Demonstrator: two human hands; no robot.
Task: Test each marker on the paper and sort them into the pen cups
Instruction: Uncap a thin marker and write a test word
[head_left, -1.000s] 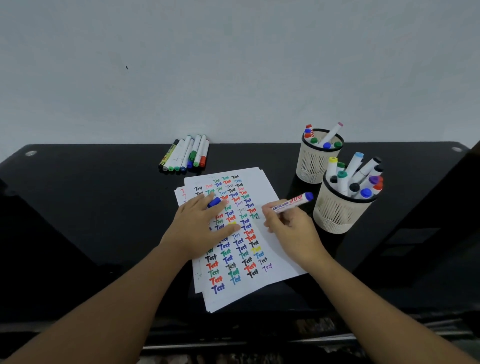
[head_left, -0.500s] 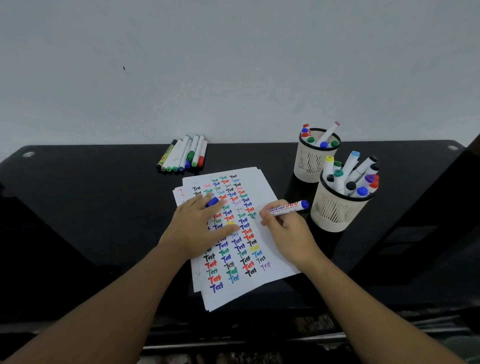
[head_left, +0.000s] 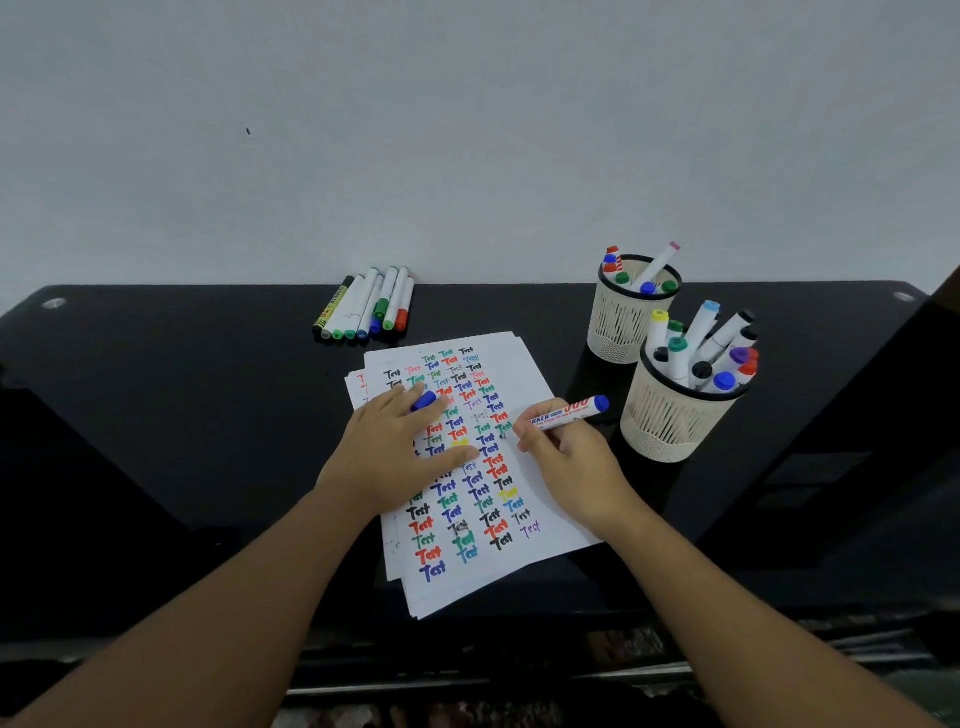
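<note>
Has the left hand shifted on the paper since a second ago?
No. The left hand still rests on the same rows of the paper, blue cap between its fingers.

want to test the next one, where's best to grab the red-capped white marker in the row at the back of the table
Grip the red-capped white marker on its white barrel, above the cap, coming from the right. It lies flat at the right-hand end of the row of loose markers, so that flank is free, while its left side lies close against the green-capped neighbour. The left hand is nearer, but it is pressing on the paper.
</note>
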